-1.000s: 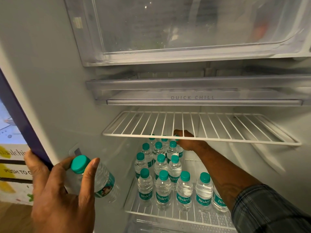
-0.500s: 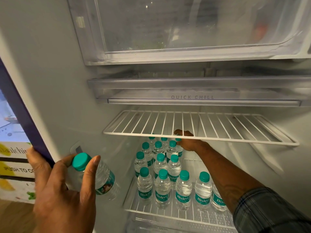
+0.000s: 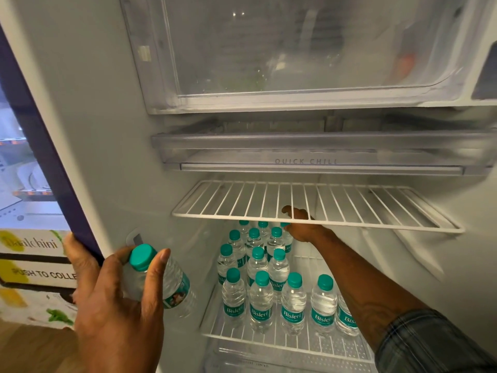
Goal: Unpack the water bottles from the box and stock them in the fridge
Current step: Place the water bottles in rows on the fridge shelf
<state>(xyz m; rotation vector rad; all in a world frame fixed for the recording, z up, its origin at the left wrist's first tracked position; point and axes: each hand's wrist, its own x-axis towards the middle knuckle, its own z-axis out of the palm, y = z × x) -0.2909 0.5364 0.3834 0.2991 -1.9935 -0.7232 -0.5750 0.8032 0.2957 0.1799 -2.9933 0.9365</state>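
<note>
My left hand (image 3: 113, 305) grips a clear water bottle with a teal cap (image 3: 161, 278) at the fridge's left wall, its fingertips touching the purple front edge (image 3: 53, 168). My right hand (image 3: 301, 227) reaches deep under the upper wire shelf (image 3: 376, 219) and curls over the top of a back-row water bottle (image 3: 287, 244), partly hidden by the shelf wires. Several Bisleri bottles (image 3: 261, 302) stand upright in rows on the lower wire shelf (image 3: 282, 343), filling its left and middle.
The upper wire shelf holds nothing. Above it are a "Quick Chill" tray (image 3: 304, 161) and a frosted freezer flap (image 3: 295, 55). A printed white carton (image 3: 35, 275) stands outside the fridge at the left, on a wooden floor.
Almost nothing: both hands keep their places, and the view has drifted slightly.
</note>
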